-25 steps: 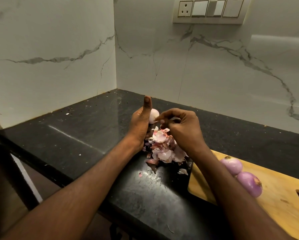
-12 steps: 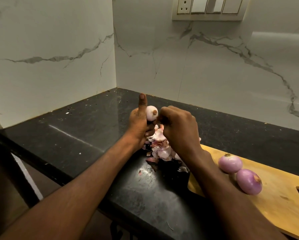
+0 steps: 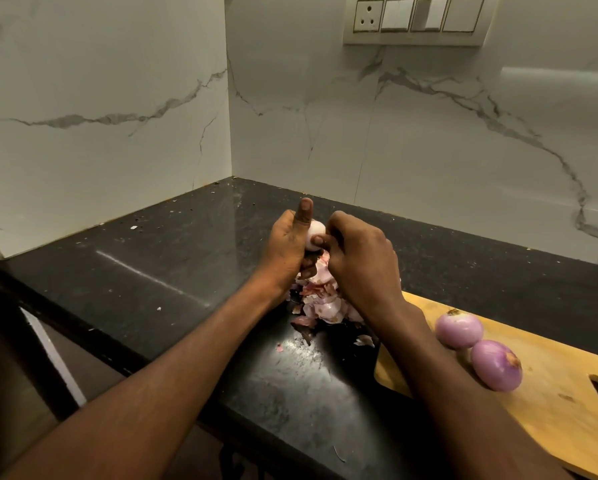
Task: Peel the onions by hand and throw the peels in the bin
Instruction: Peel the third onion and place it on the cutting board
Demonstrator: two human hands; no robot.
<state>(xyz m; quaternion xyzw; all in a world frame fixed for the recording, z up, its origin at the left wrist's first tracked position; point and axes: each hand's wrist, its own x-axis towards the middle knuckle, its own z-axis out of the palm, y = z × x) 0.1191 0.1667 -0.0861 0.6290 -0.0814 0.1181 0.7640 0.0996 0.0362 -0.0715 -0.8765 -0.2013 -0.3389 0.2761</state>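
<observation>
Three onions are in view. One, a small pale, nearly white peeled onion, sits between the two hands, raised above the worktop. The other two are round purple onions lying on a light wooden chopping board to the right of the right forearm: the farther purple onion and the nearer purple onion touch each other, and the nearer one lies just beside the forearm. One heap of pink and white papery onion peels lies on the black speckled stone counter, directly below and between the two wrists, with a few loose scraps scattered nearer the person.

The left hand is curled round the pale onion from the left, its thumb sticking straight up above the bulb and a fingertip showing across the onion's front. The right hand is curled with its back toward the camera, its fingers bent in against the right side of the same onion; whether they pinch a strip of skin or only touch the bulb cannot be told, as the fingertips are hidden.

One cream wall switch panel is mounted on the white marble-patterned wall far above the hands.
</observation>
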